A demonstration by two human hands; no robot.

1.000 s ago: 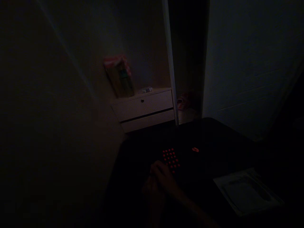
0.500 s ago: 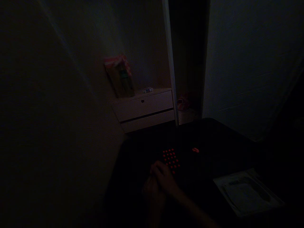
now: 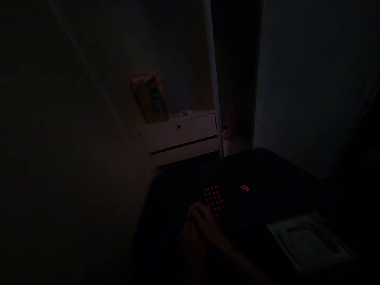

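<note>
The room is very dark. My right hand [image 3: 204, 222] lies on a black table [image 3: 267, 170], its fingers curled, just below a block of small red glowing dots [image 3: 214, 200] that looks like a keypad. My left hand [image 3: 190, 239] sits right under and beside the right one, and the two seem to touch. Its fingers are lost in the dark. What the right hand's fingers close on is hidden. A single small red mark [image 3: 244, 188] shows to the right of the dots.
A pale flat tray or sheet [image 3: 308, 242] lies on the table's right front. Behind the table stands a low light drawer unit [image 3: 181, 136] with a leaning packet [image 3: 150, 97] on it. A white post [image 3: 212, 79] rises beside it.
</note>
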